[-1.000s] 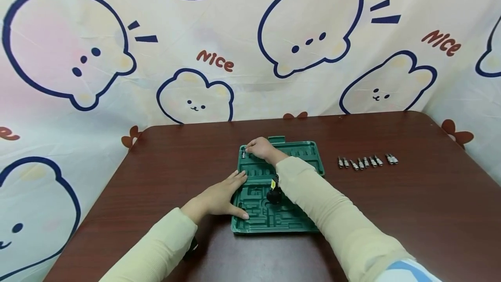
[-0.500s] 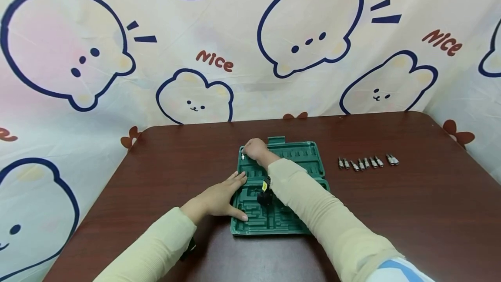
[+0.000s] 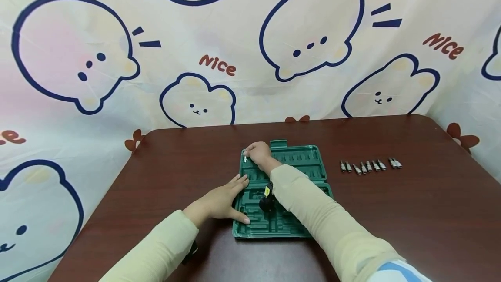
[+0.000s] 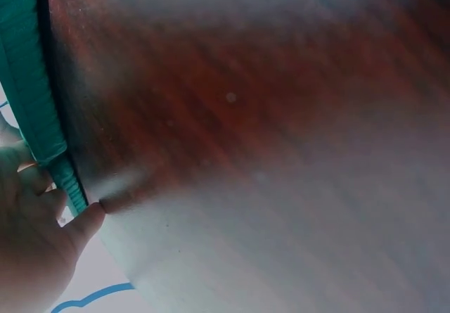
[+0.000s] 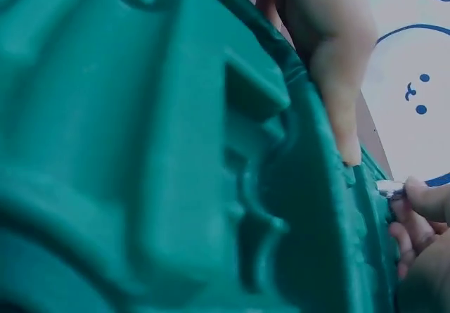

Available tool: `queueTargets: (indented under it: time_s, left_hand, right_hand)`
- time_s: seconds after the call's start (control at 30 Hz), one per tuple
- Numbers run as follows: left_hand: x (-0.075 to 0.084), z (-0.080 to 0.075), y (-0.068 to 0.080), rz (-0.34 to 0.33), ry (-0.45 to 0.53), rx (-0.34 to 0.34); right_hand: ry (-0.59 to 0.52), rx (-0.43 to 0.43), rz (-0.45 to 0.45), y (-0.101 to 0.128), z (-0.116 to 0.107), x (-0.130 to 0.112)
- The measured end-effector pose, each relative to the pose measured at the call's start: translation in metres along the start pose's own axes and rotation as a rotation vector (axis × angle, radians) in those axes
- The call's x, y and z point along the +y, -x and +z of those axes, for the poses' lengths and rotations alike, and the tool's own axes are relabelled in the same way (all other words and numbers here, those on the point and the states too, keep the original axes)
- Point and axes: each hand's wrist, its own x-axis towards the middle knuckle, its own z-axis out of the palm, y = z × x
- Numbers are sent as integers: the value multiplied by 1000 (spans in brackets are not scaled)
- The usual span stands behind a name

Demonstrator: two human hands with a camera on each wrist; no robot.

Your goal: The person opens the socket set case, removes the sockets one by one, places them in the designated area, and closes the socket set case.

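A green moulded tool case (image 3: 282,230) lies unfolded on the brown table, its compartments facing up. At its far left corner my right hand (image 3: 259,153) pinches a small silver bit socket (image 5: 389,188) between thumb and fingers. In the head view the socket's lower end shows just below the fingertips, over a slot there; how deep it sits is hard to tell. My left hand (image 3: 223,199) rests along the left rim of the case, fingers spread and thumb over the near part. The left wrist view shows that hand (image 4: 35,235) against the case's green side (image 4: 31,81).
Several silver bit sockets (image 3: 363,167) lie in a loose row on the table to the right of the case. A black wrist camera (image 3: 267,203) on the right arm covers part of the case's near half. A cartoon-printed cloth (image 3: 250,47) hangs behind the table.
Over the last second, my right hand has shifted slightly left and nearer at the case corner, its forearm swinging left. My left hand keeps its place. The head view has tilted slightly.
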Motion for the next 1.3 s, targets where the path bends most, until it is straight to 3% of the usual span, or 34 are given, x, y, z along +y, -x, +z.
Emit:
queueTargets:
  time_s: [0.2, 0.6, 0.93, 1.3]
  left_hand:
    - [0, 0, -1, -2, 4, -10]
    - [-1, 6, -1, 17, 20, 6]
    - [-5, 0, -1, -2, 16, 10]
    - [-1, -3, -4, 1, -17, -4]
  right_hand:
    - [-200, 32, -27, 0, -6, 6]
    - [-444, 6, -22, 19, -44, 4]
    - [-470, 8, -59, 37, -102, 2]
    - [-304, 93, -6, 65, -186, 35]
